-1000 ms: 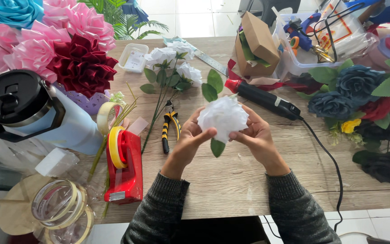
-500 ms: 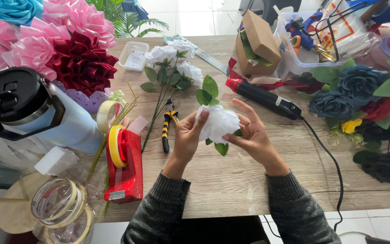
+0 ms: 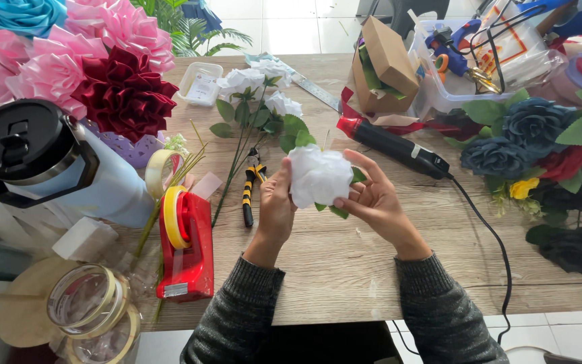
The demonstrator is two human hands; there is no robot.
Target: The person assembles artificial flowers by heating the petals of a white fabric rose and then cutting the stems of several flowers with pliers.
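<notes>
Both hands, left hand (image 3: 276, 202) and right hand (image 3: 372, 199), pinch a full white paper flower (image 3: 319, 176); green leaves (image 3: 337, 210) already sit beneath, other stemmed white flowers (image 3: 257, 84) lie finished beyond

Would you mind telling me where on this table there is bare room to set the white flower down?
The widest bare patch of wooden table lies along the near edge, between the red tape dispenser and the black cord. A smaller one lies between the clear tray and the cardboard box, crossed by a ruler. Both side edges are crowded with flowers.
</notes>
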